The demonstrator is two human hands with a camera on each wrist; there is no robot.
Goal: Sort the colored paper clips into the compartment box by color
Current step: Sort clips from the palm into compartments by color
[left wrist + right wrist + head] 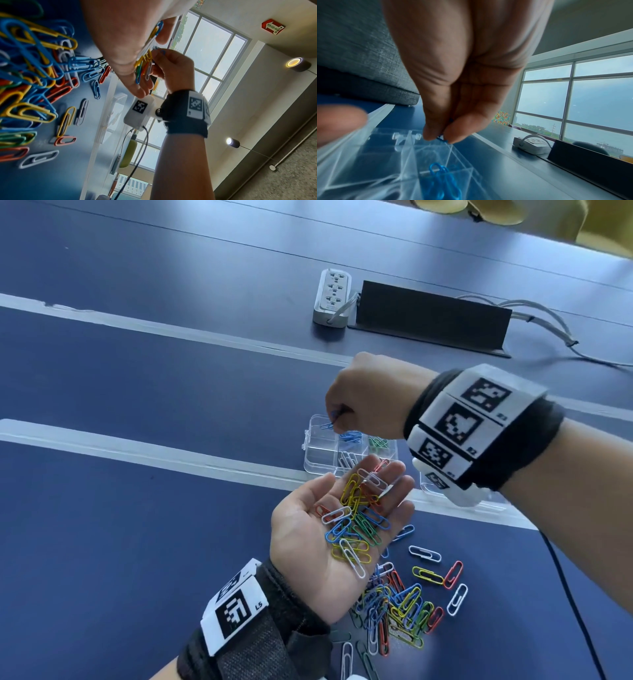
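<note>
Head view. A blue desk (137, 378) is seen, crossed by pale strips. A clear compartment box (320, 460) stands near the middle of the desk, on the far side of one strip. Blue clips (350, 437) are held in one compartment, green clips (379, 444) in the one beside it, white clips (346, 458) in a nearer one. The right hand (368, 398) is held above the box, fingers curled down; a blue paper clip (328, 425) is pinched at its fingertips, over the box's far left part. The left hand (337, 525) is held palm up, fingers loosely spread, between box and near edge; a mixed heap of clips (356, 525) is carried on the palm. A loose pile of clips (400, 604) lies on the desk toward the near edge. A power strip (332, 297) and a black stand (431, 318) are placed toward the far edge.

Left wrist view. The left hand (123, 44) is shown from below, clips lying on it. The right hand (173, 69) is seen beyond it, curled. The loose pile (30, 65) is spread on the desk.

Right wrist view. The blue paper clip (441, 139) is gripped between thumb and fingertip of the right hand (462, 67), just above the box (385, 155). The blue clips (443, 181) lie in a compartment below.
</note>
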